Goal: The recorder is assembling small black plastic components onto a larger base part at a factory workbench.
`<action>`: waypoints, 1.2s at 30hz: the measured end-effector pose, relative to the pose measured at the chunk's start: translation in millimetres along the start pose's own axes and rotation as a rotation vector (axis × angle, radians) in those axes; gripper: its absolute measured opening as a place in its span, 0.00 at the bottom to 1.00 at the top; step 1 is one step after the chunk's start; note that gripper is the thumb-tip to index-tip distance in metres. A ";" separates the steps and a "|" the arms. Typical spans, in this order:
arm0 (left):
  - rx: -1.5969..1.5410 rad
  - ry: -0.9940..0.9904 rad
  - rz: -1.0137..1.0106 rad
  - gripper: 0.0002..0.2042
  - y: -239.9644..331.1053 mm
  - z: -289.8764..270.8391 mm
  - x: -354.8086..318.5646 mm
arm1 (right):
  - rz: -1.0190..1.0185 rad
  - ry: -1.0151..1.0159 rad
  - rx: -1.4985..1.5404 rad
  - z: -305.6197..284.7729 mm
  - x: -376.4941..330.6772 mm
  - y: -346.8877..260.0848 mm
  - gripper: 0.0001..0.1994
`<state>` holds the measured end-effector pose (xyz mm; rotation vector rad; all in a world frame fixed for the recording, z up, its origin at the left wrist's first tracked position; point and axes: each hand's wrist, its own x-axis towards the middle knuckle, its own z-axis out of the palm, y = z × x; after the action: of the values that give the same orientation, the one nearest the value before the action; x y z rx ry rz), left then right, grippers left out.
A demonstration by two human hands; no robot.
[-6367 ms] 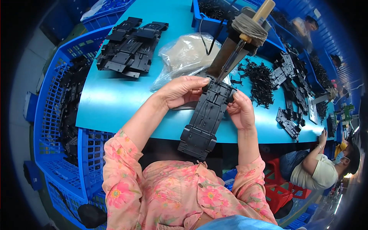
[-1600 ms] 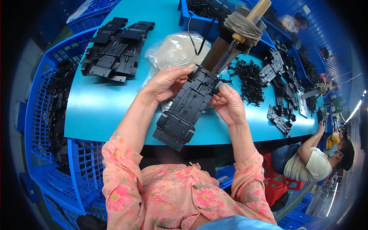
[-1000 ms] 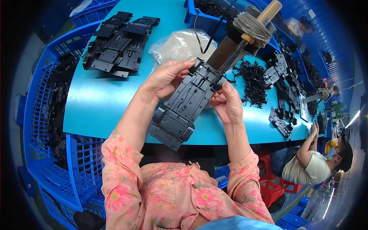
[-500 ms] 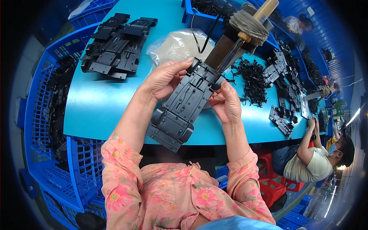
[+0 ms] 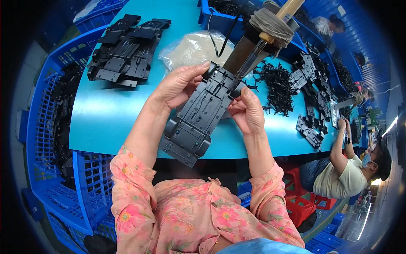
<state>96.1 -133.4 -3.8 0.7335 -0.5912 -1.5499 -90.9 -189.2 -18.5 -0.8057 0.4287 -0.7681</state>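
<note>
Between my two hands is a long black moulded plastic panel (image 5: 198,111) with ribs, small bosses and rounded housings at its corners, tilted with its far end to the right. My left hand (image 5: 179,86) grips its far left corner, thumb on the rounded housing. At the far right corner, my right hand (image 5: 248,111) pinches it, thumb against the other housing. The panel's far end is up against a metal device (image 5: 242,53), which has a grey cloth wrap (image 5: 270,26) and a wooden handle (image 5: 291,9). Whether they touch is unclear.
A stack of black panels (image 5: 127,53) and a clear plastic bag (image 5: 192,50) lie on the turquoise table (image 5: 101,120). Small black parts (image 5: 275,91) are heaped right, near more panels (image 5: 309,133). Blue crates (image 5: 39,127) stand left. A co-worker (image 5: 340,178) sits at right.
My hands still hold the panel at the device, with hardly any shift. At right, the co-worker's hands have risen slightly.
</note>
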 end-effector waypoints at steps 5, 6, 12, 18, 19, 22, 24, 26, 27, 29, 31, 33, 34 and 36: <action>-0.010 0.013 0.003 0.14 -0.2 -1.1 0.8 | -0.002 -0.003 0.001 1.2 0.8 -0.1 0.21; -0.009 0.013 0.002 0.14 0.0 -1.1 0.4 | -0.002 -0.003 0.002 1.9 0.6 -0.2 0.21; -0.006 0.025 -0.001 0.14 0.8 0.9 0.1 | -0.012 0.005 -0.003 1.5 0.9 -0.5 0.20; -0.018 0.033 0.006 0.14 -1.3 -1.0 1.7 | -0.014 0.026 -0.002 3.9 1.2 -0.7 0.20; -0.022 0.037 0.011 0.13 -0.9 0.4 1.0 | -0.019 0.011 -0.002 3.5 0.8 -1.3 0.20; -0.025 0.031 0.008 0.12 -1.5 -1.5 2.3 | -0.023 -0.003 -0.010 3.2 0.5 -2.6 0.20; -0.024 0.021 0.001 0.12 -0.9 -3.1 1.9 | -0.020 -0.004 -0.016 3.9 0.6 -2.7 0.21; -0.017 0.009 -0.001 0.11 0.5 -2.5 1.3 | -0.027 -0.004 -0.018 4.1 0.5 -3.0 0.20; -0.018 0.009 -0.001 0.11 -0.2 -2.7 1.6 | -0.027 -0.003 -0.018 3.9 0.3 -2.7 0.20; -0.018 0.037 0.010 0.11 -1.4 -3.2 2.7 | -0.031 0.011 -0.023 3.7 0.3 -2.3 0.19; -0.023 0.035 0.008 0.11 -0.5 0.0 1.0 | -0.029 0.010 -0.027 5.7 -0.5 -3.3 0.19; -0.028 0.034 0.005 0.11 -0.1 0.2 0.2 | -0.027 0.010 -0.030 5.0 -0.2 -2.9 0.18; -0.027 0.029 0.001 0.11 0.0 -0.3 0.4 | -0.025 -0.005 -0.032 2.6 -0.3 -3.0 0.18; -0.027 0.023 -0.002 0.10 -0.5 -0.8 1.3 | -0.023 -0.019 -0.034 1.5 -1.1 -3.7 0.18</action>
<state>96.3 -134.6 -4.8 0.7313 -0.5517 -1.5468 -92.4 -189.3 -14.6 -0.8502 0.4174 -0.7760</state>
